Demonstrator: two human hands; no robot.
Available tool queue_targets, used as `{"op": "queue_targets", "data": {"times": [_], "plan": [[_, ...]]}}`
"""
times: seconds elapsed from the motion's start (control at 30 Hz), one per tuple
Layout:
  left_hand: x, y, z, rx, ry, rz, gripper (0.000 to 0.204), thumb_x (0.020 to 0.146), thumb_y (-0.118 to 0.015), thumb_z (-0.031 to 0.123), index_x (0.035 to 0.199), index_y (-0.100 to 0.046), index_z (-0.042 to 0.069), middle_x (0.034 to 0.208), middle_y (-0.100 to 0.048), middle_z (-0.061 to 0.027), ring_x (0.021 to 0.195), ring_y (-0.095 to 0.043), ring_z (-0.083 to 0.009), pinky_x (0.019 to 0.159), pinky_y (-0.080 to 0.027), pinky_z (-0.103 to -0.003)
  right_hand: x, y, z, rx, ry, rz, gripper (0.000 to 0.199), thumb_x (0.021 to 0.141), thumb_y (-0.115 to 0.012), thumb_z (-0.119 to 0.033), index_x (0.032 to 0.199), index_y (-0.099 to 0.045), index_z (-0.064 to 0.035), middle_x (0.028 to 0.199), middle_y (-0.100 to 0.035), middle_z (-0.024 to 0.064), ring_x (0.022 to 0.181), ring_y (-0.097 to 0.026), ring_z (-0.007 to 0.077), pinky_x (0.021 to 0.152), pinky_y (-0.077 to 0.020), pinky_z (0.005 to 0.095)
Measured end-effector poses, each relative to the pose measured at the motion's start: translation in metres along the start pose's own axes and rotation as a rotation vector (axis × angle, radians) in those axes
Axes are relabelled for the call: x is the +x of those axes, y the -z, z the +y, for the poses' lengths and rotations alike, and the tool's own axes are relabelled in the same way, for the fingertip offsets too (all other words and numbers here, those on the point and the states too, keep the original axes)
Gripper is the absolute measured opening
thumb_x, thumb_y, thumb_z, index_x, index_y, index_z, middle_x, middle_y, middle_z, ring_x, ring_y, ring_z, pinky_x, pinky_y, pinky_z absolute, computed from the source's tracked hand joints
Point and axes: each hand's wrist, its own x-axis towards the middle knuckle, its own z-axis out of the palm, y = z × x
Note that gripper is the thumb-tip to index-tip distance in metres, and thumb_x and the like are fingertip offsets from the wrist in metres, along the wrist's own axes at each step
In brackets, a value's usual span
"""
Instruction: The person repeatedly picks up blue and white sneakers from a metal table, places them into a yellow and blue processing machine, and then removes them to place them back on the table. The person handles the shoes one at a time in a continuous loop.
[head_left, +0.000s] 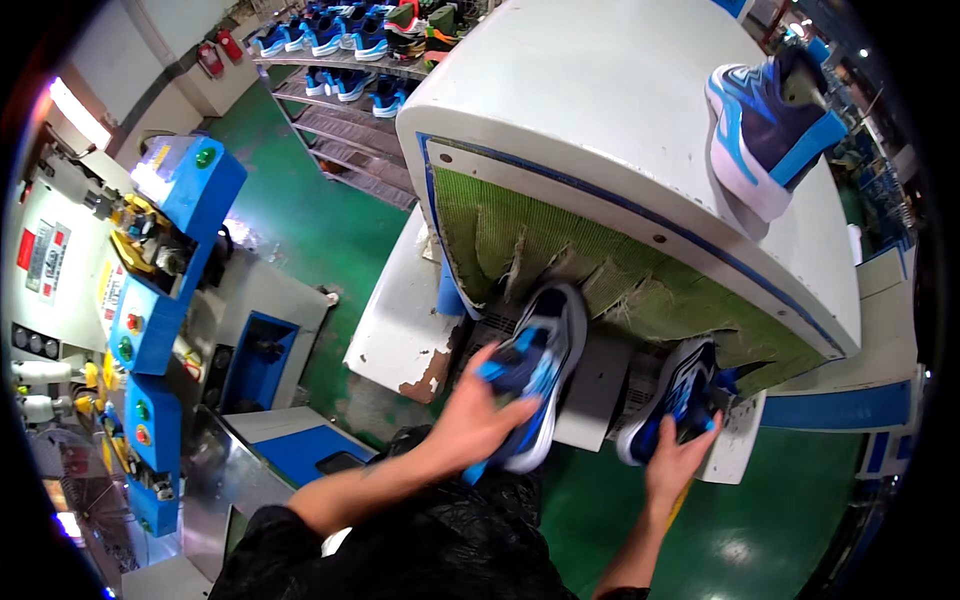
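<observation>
Closest to me, the person's left hand (478,415) wraps its fingers around the upper of a blue, grey and black sneaker (535,375), gripping it with the toe pointing up toward the mouth of the machine. Beside it, the right hand (683,455) closes over the heel end of a second, darker blue sneaker (672,395), thumb and fingers clasped on it. Both shoes sit at the opening of a big white tunnel machine (600,130), just under its torn green strip curtain (600,275). On top of that housing stands a third blue and white sneaker (765,125), tilted on its side. Off to the left stands a blue control panel (150,310) with coloured buttons, and farther back metal racks (350,100) carry rows of blue shoes.
</observation>
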Motion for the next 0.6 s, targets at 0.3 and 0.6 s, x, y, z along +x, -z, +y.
{"op": "queue_targets", "data": {"times": [0.3, 0.6], "plan": [[-0.112, 0.057, -0.037, 0.391, -0.645, 0.344, 0.039, 0.086, -0.059, -0.005, 0.124, -0.054, -0.002, 0.126, -0.06, -0.0152, 0.116, -0.058, -0.0289, 0.098, -0.047, -0.038, -0.091, -0.093, -0.085, 0.535, 0.615, -0.13, 0.025, 0.095, -0.049, -0.001, 0.119, -0.053, 0.0069, 0.117, -0.058, 0.0186, 0.107, -0.057, 0.0271, 0.097, -0.045, 0.0366], [-0.482, 0.106, -0.403, 0.436, 0.471, 2.412, 0.036, 0.09, -0.054, 0.014, 0.122, -0.055, -0.002, 0.119, -0.058, -0.0255, 0.111, -0.055, -0.043, 0.096, -0.045, -0.047, -0.442, -0.127, -0.165, 0.009, 0.804, -2.377, 0.063, 0.084, -0.07, -0.012, 0.137, -0.04, 0.0033, 0.13, -0.053, 0.0213, 0.12, -0.053, 0.0328, 0.101, -0.0437, 0.0441]]}}
